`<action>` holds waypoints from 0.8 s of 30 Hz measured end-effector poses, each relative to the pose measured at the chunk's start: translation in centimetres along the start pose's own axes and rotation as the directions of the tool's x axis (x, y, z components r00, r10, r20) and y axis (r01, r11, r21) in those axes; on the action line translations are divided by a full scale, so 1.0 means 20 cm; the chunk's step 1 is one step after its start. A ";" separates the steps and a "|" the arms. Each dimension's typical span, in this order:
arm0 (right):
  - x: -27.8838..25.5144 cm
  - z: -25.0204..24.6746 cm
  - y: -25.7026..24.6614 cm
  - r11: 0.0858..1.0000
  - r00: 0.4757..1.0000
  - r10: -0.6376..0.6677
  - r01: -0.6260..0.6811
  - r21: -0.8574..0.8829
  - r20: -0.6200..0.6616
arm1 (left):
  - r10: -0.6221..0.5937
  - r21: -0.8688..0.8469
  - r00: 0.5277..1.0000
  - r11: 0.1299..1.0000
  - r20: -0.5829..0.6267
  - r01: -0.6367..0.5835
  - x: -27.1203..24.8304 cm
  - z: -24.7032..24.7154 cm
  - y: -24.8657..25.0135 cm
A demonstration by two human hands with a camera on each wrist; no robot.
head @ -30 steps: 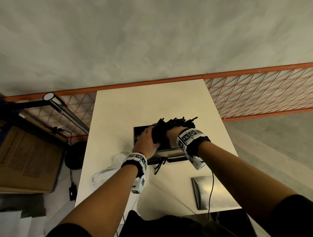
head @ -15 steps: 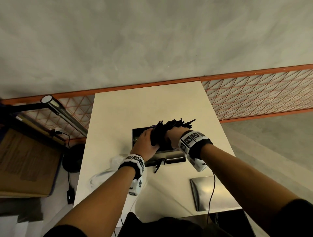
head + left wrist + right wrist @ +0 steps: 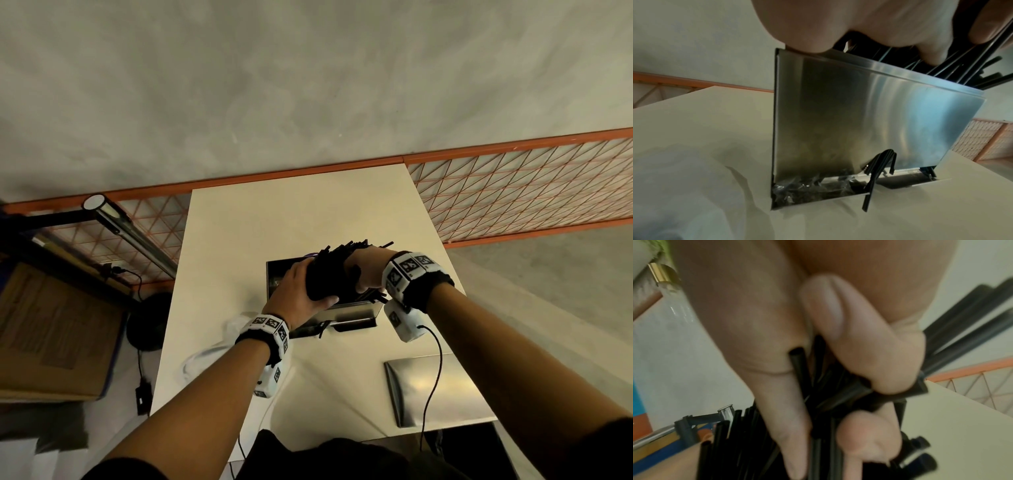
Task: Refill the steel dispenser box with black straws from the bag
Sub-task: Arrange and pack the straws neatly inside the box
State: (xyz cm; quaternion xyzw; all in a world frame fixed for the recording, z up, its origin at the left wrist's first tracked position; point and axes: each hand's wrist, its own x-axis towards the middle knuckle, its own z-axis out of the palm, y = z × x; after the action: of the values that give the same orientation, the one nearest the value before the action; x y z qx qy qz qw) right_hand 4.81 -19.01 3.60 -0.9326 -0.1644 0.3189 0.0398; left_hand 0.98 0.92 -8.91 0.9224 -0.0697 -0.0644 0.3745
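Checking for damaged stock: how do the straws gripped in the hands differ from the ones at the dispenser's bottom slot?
The bundle of straws is thick, straight and held over the steel dispenser box by the left hand and right hand. The bent straws are few, kinked and poking out untouched. Both are black.

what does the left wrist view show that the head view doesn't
Only the left wrist view: the box's steel front face close up, and a few bent straws poking out of the slot at its base.

Only the head view: the flat steel lid lying near the table's near edge, the right hand, and the orange mesh railing.

Both: the left hand at the top of the box, the bundle of straws above the opening, and the crumpled bag beside the box.
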 end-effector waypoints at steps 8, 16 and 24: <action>0.02 0.04 -0.05 0.996 0.998 0.031 -0.026 -0.089 0.052 | 0.008 0.047 1.000 0.999 0.008 -0.009 0.00 0.01 0.00; 0.02 0.10 -0.03 0.999 1.000 0.008 -0.008 -0.036 -0.010 | -0.007 0.045 1.000 0.999 0.018 0.007 0.00 0.01 0.00; -0.05 -0.04 0.07 0.994 1.000 -0.006 0.006 0.112 -0.003 | -0.005 0.007 1.000 1.000 0.011 0.005 0.01 0.01 -0.01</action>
State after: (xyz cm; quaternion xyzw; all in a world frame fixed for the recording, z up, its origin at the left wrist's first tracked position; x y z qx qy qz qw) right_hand 5.01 -20.70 4.45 -0.9287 -0.1492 0.3264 0.0932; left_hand 1.08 0.90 -9.17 0.9236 -0.0695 -0.0700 0.3705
